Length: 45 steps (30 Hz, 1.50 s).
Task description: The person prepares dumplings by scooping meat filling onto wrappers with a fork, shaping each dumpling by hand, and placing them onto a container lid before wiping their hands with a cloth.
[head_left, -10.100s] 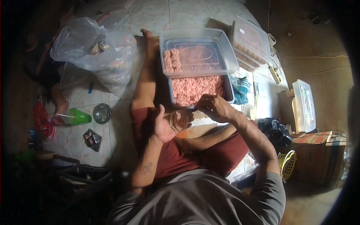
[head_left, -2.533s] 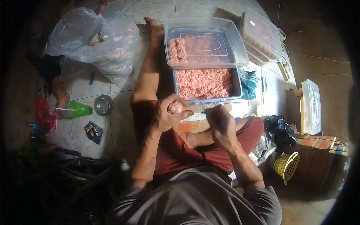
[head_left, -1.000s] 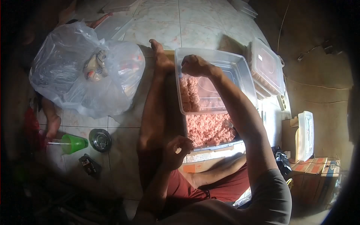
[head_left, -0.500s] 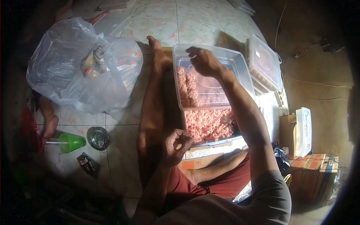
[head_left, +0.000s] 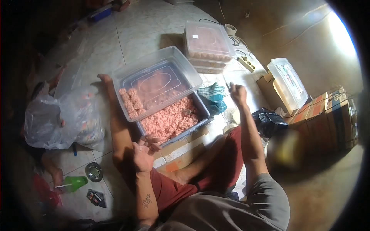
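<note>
My left hand (head_left: pixel 144 156) is palm up at the near left corner of a grey tub (head_left: pixel 204 122), its fingers apart and loosely bent. Pink crumbly mince-like mixture (head_left: pixel 169 122) fills the visible part of the tub, with a fork (head_left: pixel 186 111) stuck in at its right side. A clear plastic box (head_left: pixel 179 63) sits across the tub's far part; short rows of pink lumps (head_left: pixel 131 103) line its left side. My right hand (head_left: pixel 239 94) is off to the right, beside a teal striped cloth (head_left: pixel 214 98) and apart from it. Its fingers look closed; anything in them is hidden.
Stacked lidded boxes (head_left: pixel 210 38) stand at the back, with a power strip (head_left: pixel 246 64) beside them. At right are an upright clear lid (head_left: pixel 290 82), cartons (head_left: pixel 323 119) and a black bag (head_left: pixel 268 122). A plastic bag (head_left: pixel 63 119), green cup (head_left: pixel 75 183) and metal ashtray-like dish (head_left: pixel 94 172) are at left.
My right hand has moved from above the clear box to the right, beside the cloth. My left hand has opened from a curled shape. The view has swung right.
</note>
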### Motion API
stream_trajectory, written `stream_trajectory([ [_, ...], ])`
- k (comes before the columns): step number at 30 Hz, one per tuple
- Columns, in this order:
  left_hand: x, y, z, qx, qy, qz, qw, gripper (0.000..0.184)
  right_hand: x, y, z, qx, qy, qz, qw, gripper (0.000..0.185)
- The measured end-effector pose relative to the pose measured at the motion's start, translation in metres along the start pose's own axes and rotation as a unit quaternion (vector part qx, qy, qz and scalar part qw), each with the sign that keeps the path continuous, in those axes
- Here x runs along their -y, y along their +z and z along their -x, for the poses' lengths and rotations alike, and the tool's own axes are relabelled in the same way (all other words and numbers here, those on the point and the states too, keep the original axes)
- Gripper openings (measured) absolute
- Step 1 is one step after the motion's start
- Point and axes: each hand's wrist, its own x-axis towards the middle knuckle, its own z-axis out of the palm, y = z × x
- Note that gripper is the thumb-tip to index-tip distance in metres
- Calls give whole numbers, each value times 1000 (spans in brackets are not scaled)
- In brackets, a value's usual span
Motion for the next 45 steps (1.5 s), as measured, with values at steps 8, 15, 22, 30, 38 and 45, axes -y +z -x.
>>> stream_trajectory([
  [8,49,113,-39,221,-165,0,961,110,-127,177,-23,-8,-169,176,970,79],
  [15,103,206,-149,267,-176,-230,919,119,-56,26,2,-145,166,-393,893,54],
  [22,222,260,-233,259,-163,-316,898,102,-2,25,39,-55,52,-490,869,76],
  [30,222,228,-200,413,-41,-611,674,104,-73,71,-25,-170,235,-417,861,57],
  [38,200,276,-324,565,-148,-699,412,88,-40,46,14,150,172,-811,539,32],
  [45,168,289,-403,393,-103,-848,339,90,-36,36,13,185,110,-721,659,32],
])
